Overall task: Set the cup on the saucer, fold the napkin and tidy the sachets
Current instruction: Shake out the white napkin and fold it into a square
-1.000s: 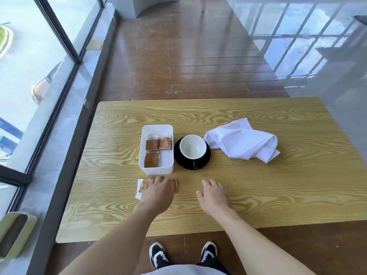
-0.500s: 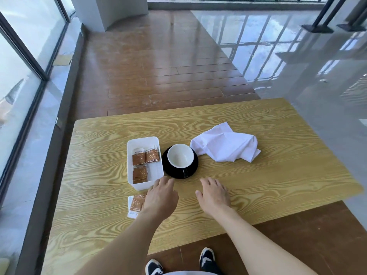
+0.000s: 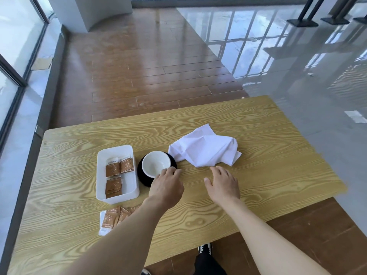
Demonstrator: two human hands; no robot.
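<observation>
Worktop (image 3: 258,195): cup (image 3: 155,164) on saucer (image 3: 143,178), centre. Napkin (image 3: 204,150), crumpled, at 2 o'clock of cup. Tray (image 3: 116,198) with sachets (image 3: 118,165) at 9 o'clock; loose sachets (image 3: 111,217) at 7 o'clock. Left hand (image 3: 166,186) at cup rim, grip hidden. Right hand (image 3: 223,183) spread, empty, just short of napkin.

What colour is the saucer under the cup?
Black saucer, under a white cup; seen in the head view.

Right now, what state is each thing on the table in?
White cup: upright, empty, on the black saucer.
White cloth napkin: crumpled, unfolded.
White plastic tray: holds some brown sachets.
Loose brown sachets: outside the tray.
Left hand: at the cup.
Right hand: open, empty.
</observation>
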